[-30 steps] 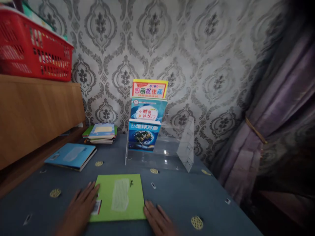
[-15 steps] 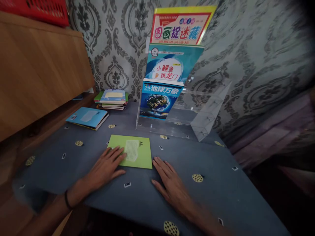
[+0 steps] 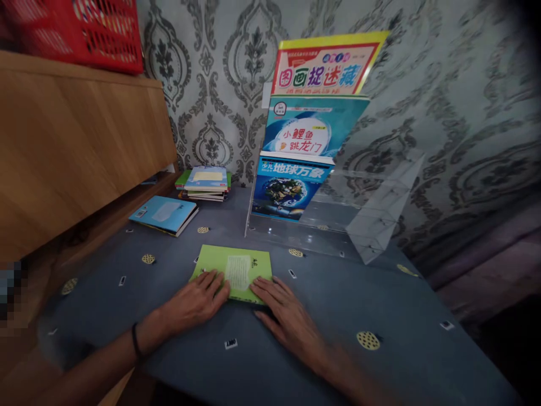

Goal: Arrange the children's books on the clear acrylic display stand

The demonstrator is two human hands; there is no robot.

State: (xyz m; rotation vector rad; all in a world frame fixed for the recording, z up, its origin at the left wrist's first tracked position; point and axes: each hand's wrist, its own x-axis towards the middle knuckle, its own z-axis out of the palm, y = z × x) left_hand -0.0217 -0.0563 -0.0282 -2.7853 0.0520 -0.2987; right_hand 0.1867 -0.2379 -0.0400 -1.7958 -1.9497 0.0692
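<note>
A thin green book (image 3: 261,260) with a pale text panel lies face down on the table in front of me. My left hand (image 3: 198,299) is closed over its near left corner, fingers on the cover and thumb against the front edge. On the near right corner, the fingers of my right hand (image 3: 287,321) rest stretched out, with the thumb apart below the edge. A patterned strip shows along the book's front edge. Whether that edge is raised off the cloth I cannot tell.
Behind stands a clear acrylic rack (image 3: 376,214) holding a blue earth book (image 3: 287,189), a teal book (image 3: 316,121) and a yellow-edged book (image 3: 325,70). A blue book (image 3: 164,213) and a book stack (image 3: 207,183) lie left, near a wooden cabinet (image 3: 84,135) bearing a red basket (image 3: 114,45).
My right hand has moved from beside the green book onto its near right corner. My left thumb has come up to its front edge. The view has shifted, so everything appears lower and further right.
</note>
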